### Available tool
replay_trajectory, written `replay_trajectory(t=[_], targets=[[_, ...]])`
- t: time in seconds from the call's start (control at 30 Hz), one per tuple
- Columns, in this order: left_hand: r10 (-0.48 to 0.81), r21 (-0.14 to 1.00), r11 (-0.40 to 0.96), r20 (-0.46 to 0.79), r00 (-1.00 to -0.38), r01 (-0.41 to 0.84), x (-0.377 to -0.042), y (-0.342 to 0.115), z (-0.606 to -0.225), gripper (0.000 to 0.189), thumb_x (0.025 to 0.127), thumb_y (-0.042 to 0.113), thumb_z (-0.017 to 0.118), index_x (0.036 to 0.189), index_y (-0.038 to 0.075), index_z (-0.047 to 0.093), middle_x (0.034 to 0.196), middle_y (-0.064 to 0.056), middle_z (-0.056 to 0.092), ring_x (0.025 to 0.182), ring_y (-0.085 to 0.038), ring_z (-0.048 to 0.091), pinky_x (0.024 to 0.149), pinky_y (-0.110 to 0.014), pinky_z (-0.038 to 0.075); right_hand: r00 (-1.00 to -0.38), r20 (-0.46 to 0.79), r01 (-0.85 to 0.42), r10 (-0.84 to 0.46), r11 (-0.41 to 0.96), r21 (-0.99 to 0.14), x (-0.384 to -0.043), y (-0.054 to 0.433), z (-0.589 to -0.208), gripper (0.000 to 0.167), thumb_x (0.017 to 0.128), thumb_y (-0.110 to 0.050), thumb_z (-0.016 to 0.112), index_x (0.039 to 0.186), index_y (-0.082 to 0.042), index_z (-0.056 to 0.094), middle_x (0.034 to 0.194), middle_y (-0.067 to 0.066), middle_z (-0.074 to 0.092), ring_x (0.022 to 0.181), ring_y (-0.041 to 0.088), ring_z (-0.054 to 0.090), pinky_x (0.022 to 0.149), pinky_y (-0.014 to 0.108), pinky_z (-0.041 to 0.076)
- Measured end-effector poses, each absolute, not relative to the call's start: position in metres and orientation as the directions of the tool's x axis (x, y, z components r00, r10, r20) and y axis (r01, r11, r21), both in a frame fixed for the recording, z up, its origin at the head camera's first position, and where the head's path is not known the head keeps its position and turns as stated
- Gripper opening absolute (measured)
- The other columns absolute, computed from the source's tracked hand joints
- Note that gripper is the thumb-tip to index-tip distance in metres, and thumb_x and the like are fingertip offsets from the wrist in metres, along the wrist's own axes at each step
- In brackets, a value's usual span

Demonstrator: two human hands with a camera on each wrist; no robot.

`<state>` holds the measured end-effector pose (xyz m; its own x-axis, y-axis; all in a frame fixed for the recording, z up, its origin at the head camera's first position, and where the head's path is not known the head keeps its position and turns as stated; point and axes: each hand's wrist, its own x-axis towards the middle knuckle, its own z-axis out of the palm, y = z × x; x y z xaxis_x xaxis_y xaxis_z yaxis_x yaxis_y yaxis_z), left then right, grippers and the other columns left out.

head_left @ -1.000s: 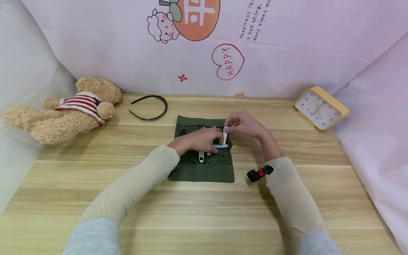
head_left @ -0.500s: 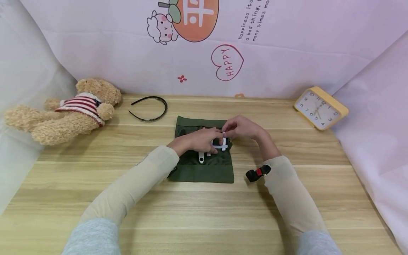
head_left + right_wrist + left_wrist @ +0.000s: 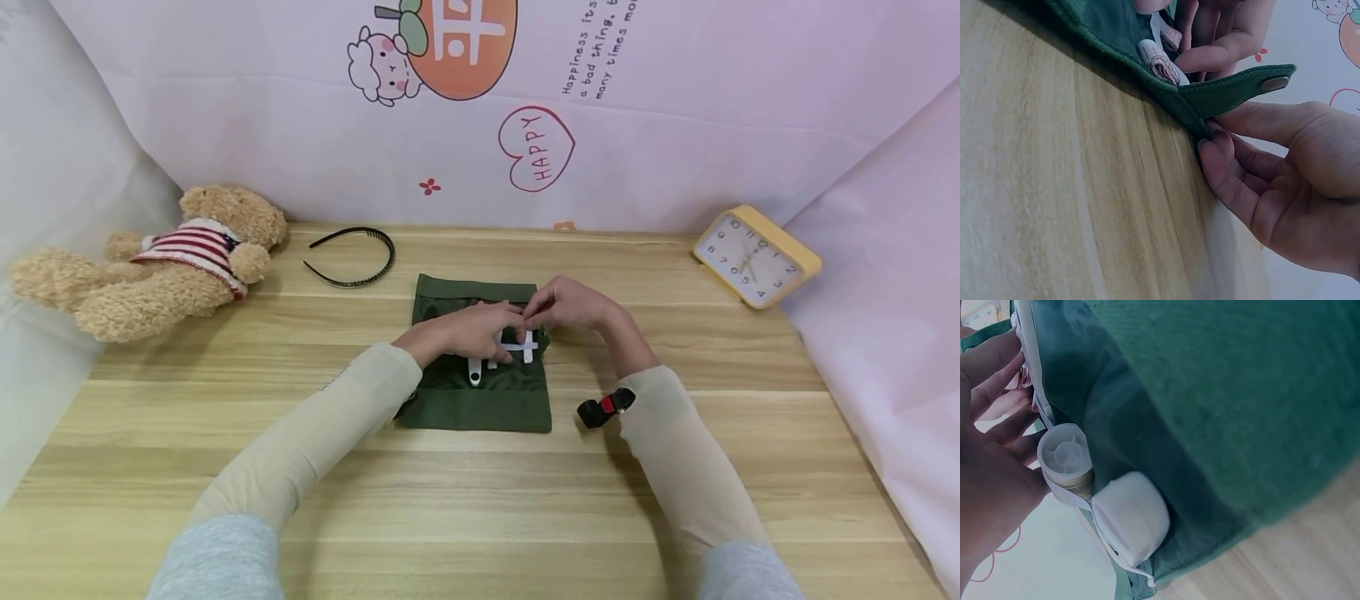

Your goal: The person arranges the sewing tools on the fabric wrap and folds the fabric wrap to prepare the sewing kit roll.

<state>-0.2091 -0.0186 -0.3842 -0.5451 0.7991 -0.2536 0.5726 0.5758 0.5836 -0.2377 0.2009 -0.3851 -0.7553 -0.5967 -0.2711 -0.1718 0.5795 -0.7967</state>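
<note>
A dark green fabric pouch point(image 3: 480, 410) lies unfolded on the table, a white elastic band point(image 3: 510, 345) across its middle. Under the band's right end sits a white rolled tape measure point(image 3: 528, 354), its coiled, marked end point(image 3: 1161, 69) showing in the right wrist view. My right hand point(image 3: 572, 304) pinches at the tape's far end, fingertips partly hidden behind the snap tab point(image 3: 1244, 90). My left hand point(image 3: 480, 329) rests over the band with fingers extended. Near it are a white item with a dark dot point(image 3: 475, 372), a translucent ribbed cap point(image 3: 1066, 453) and a rounded white end point(image 3: 1132, 515).
A teddy bear point(image 3: 172, 262) lies at the back left beside a black headband point(image 3: 386, 254). At the back right stands a yellow alarm clock point(image 3: 757, 254). A printed white cloth point(image 3: 645, 167) hangs behind the wooden table point(image 3: 465, 508).
My right hand has moved slightly down and toward me, sliding the tape measure under the elastic band so its near end now sticks out below. My left hand has stayed in place.
</note>
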Motion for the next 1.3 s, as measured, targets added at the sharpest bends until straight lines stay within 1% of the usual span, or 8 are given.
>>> replay_trajectory(t=[0.5, 0.6, 0.67, 0.77, 0.93, 1.03, 1.2, 1.3], targets=[[0.795, 0.583, 0.583, -0.262, -0.548, 0.567, -0.208, -0.018, -0.383, 0.022, 0.097, 0.02, 0.072, 0.117, 0.014, 0.064, 0.163, -0.009, 0.032, 0.154, -0.033, 0.011, 0.121, -0.06, 0.009, -0.731, -0.302, -0.149, -0.612, 0.575, -0.805, -0.236, 0.201, -0.385, 0.013, 0.094, -0.003, 0.071, 0.102, 0.001, 0.079, 0.096, 0.01, 0.074, 0.074, 0.017, 0.054, 0.063, 0.027, 0.045], [0.793, 0.603, 0.579, -0.256, -0.553, 0.55, -0.208, -0.019, -0.382, 0.023, 0.098, 0.02, 0.071, 0.119, 0.014, 0.065, 0.161, -0.007, 0.036, 0.152, -0.029, 0.021, 0.121, -0.053, 0.018, -0.728, -0.294, -0.158, -0.62, 0.568, -0.808, -0.235, 0.202, -0.385, 0.013, 0.095, -0.003, 0.069, 0.104, 0.0, 0.078, 0.098, 0.01, 0.073, 0.076, 0.018, 0.055, 0.063, 0.028, 0.046], [0.792, 0.618, 0.571, -0.24, -0.562, 0.541, -0.208, -0.02, -0.382, 0.024, 0.098, 0.02, 0.071, 0.12, 0.013, 0.065, 0.156, -0.006, 0.042, 0.145, -0.024, 0.035, 0.118, -0.046, 0.029, -0.728, -0.283, -0.172, -0.625, 0.566, -0.806, -0.234, 0.202, -0.385, 0.014, 0.097, -0.005, 0.068, 0.107, -0.001, 0.077, 0.1, 0.01, 0.072, 0.078, 0.019, 0.056, 0.065, 0.029, 0.048], [0.79, 0.634, 0.559, -0.214, -0.574, 0.533, -0.208, -0.023, -0.382, 0.025, 0.099, 0.02, 0.07, 0.122, 0.012, 0.066, 0.144, -0.004, 0.052, 0.123, -0.017, 0.052, 0.103, -0.036, 0.043, -0.742, -0.263, -0.182, -0.617, 0.563, -0.806, -0.231, 0.205, -0.386, 0.018, 0.1, -0.006, 0.064, 0.113, -0.001, 0.074, 0.104, 0.012, 0.071, 0.079, 0.021, 0.058, 0.068, 0.032, 0.051], [0.79, 0.604, 0.563, -0.193, -0.582, 0.565, -0.209, -0.029, -0.378, 0.026, 0.099, 0.022, 0.069, 0.123, 0.012, 0.066, 0.126, -0.001, 0.061, 0.095, -0.017, 0.058, 0.089, -0.035, 0.047, -0.791, -0.213, -0.207, -0.573, 0.578, -0.789, -0.223, 0.22, -0.383, 0.025, 0.1, -0.01, 0.063, 0.122, 0.0, 0.069, 0.111, 0.014, 0.069, 0.088, 0.025, 0.062, 0.076, 0.037, 0.053], [0.781, 0.565, 0.585, -0.197, -0.593, 0.582, -0.21, -0.033, -0.376, 0.027, 0.099, 0.024, 0.07, 0.124, 0.013, 0.066, 0.123, 0.0, 0.062, 0.095, -0.017, 0.058, 0.09, -0.036, 0.047, -0.81, -0.201, -0.219, -0.551, 0.602, -0.768, -0.218, 0.231, -0.379, 0.026, 0.098, -0.011, 0.066, 0.123, -0.001, 0.069, 0.111, 0.012, 0.069, 0.096, 0.026, 0.061, 0.081, 0.038, 0.052], [0.762, 0.523, 0.619, -0.217, -0.611, 0.586, -0.209, -0.037, -0.375, 0.033, 0.098, 0.025, 0.07, 0.129, 0.013, 0.065, 0.131, -0.001, 0.062, 0.116, -0.018, 0.057, 0.1, -0.038, 0.046, -0.812, -0.223, -0.213, -0.539, 0.631, -0.746, -0.209, 0.251, -0.371, 0.028, 0.096, -0.014, 0.069, 0.12, -0.001, 0.069, 0.108, 0.01, 0.069, 0.1, 0.027, 0.062, 0.083, 0.037, 0.051], [0.765, 0.508, 0.62, -0.222, -0.604, 0.599, -0.207, -0.036, -0.377, 0.036, 0.099, 0.025, 0.07, 0.132, 0.013, 0.064, 0.132, -0.002, 0.062, 0.121, -0.02, 0.056, 0.103, -0.039, 0.045, -0.813, -0.235, -0.209, -0.533, 0.644, -0.736, -0.202, 0.263, -0.368, 0.028, 0.096, -0.016, 0.071, 0.119, 0.0, 0.07, 0.108, 0.01, 0.069, 0.1, 0.027, 0.062, 0.084, 0.037, 0.052]])
